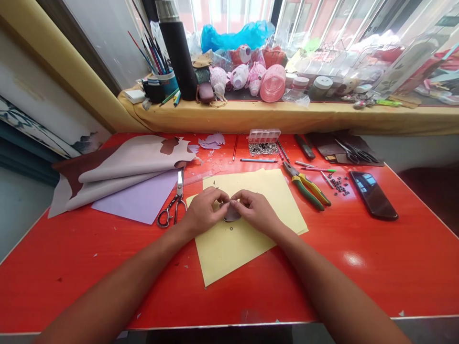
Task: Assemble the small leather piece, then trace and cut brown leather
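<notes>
My left hand [208,209] and my right hand [254,209] meet over yellow paper [229,260], fingertips pinched together. Between them they grip a small grey-mauve piece of leather-like material [233,214], partly covered by my fingers. Whether a smaller part sits in the pinch is hidden. Just below the piece, a tiny metal ring [231,229] lies on the paper. Scissors [175,203] rest on the table left of my left hand. Pliers with green and yellow handles [307,187] lie beyond my right hand, jaws toward the window.
Folded leather-like sheets [118,165] and a lilac sheet [139,198] cover the left side. A clear box of metal bits [264,148] stands open at the back. Small loose fittings [340,186] and a phone [373,196] lie right. A black flask [177,57] stands on the sill.
</notes>
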